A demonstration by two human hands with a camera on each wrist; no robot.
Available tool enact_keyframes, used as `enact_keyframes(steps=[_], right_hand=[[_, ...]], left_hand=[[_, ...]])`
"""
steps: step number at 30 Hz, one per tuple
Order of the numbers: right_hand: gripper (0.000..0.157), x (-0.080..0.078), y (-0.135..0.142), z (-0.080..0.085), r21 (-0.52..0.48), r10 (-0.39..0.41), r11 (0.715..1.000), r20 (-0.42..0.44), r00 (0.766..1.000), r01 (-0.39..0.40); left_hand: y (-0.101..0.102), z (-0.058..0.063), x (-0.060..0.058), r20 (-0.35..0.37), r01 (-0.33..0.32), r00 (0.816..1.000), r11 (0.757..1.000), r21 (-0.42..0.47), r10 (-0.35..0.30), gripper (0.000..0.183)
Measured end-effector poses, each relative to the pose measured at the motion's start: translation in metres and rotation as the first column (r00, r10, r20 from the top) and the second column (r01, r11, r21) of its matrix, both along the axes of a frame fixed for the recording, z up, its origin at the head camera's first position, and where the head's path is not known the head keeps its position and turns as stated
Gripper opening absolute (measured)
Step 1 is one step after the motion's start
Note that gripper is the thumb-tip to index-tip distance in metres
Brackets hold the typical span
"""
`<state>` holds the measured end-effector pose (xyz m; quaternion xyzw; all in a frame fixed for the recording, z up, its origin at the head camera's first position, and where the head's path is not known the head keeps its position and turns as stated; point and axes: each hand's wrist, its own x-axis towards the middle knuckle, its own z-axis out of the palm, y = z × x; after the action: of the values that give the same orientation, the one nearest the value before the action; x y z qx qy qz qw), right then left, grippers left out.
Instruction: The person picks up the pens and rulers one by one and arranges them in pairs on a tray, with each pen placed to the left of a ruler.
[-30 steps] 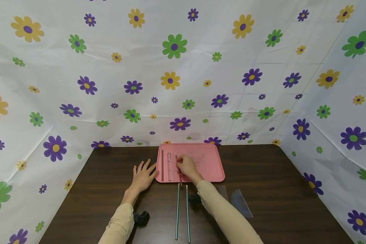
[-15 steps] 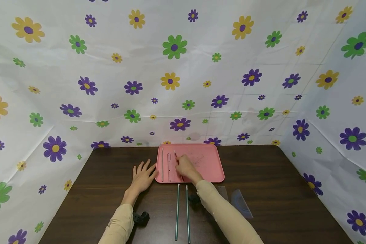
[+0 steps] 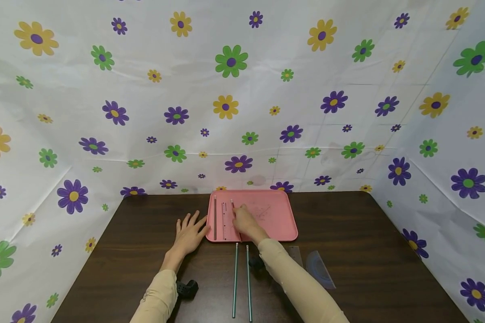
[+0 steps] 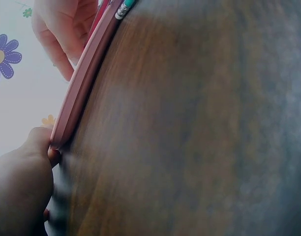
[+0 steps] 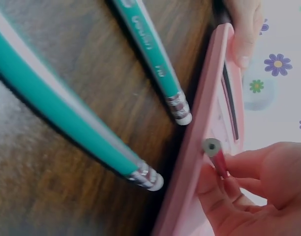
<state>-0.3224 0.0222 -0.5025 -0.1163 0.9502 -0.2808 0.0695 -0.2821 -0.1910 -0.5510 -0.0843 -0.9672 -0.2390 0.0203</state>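
My right hand (image 3: 247, 222) pinches a red pencil (image 5: 218, 161) over the middle of the pink tray (image 3: 278, 224). The pencil's flat, unsharpened end points at the right wrist camera. To its left in the tray lie a clear ruler (image 3: 225, 222) and a dark pencil (image 3: 215, 220), both running front to back. My left hand (image 3: 188, 233) rests beside the tray with fingers spread, touching its left edge. In the left wrist view, the thumb of the left hand (image 4: 22, 182) is against the tray's corner.
Two green pencils, one left (image 3: 235, 282) and one right (image 3: 249, 285), lie on the dark wooden table (image 3: 367, 269) before the tray, eraser ends towards it. Right of them are a clear protractor (image 3: 320, 269) and a flat clear piece (image 3: 295, 255), partly behind the right sleeve.
The red pencil's near end has shifted from over the tray's front rim back to the inside of that rim. My right fingers moved slightly with it; the left hand stayed still.
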Motion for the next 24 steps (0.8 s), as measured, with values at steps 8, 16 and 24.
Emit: enact_keyframes(steps=[8,16,24], right_hand=[[0.040,-0.002,0.002,-0.008,-0.052,-0.013,0.999,-0.087,0.996,0.009],[0.035,-0.002,0.005,-0.018,-0.120,-0.050,0.992,-0.139,0.989,0.033],[0.031,-0.003,0.007,-0.024,-0.151,-0.093,0.986,-0.134,0.987,0.072]], left_hand=[[0.000,-0.001,0.000,0.004,-0.001,1.000,1.000,-0.002,0.001,0.057],[0.000,-0.001,0.001,0.000,0.007,1.000,1.000,0.005,-0.007,0.055],[0.000,-0.001,-0.001,-0.001,0.001,1.000,1.000,-0.011,-0.001,0.056]])
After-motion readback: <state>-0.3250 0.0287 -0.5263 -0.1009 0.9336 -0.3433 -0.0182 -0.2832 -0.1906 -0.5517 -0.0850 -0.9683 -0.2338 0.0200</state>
